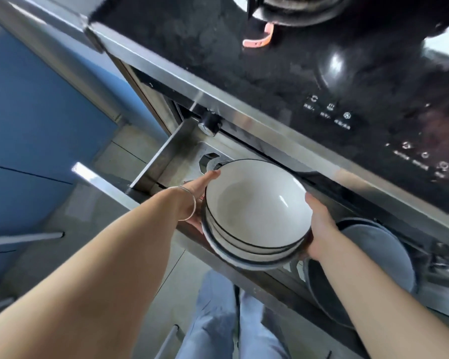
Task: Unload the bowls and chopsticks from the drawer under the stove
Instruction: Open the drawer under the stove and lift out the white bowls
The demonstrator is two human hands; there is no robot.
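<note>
Bright daylight, glare on the stove top (335, 63), wide-angle edges warped.

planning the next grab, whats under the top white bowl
More black-rimmed bowls nest under the top white bowl; only their rims show, so the count is unclear.

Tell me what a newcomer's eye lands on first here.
A stack of white black-rimmed bowls sits mid-frame, held between the left hand and right hand above the open steel drawer. Grey-blue plates stand in the drawer to the right. Above lies the glossy black stove top.
</note>
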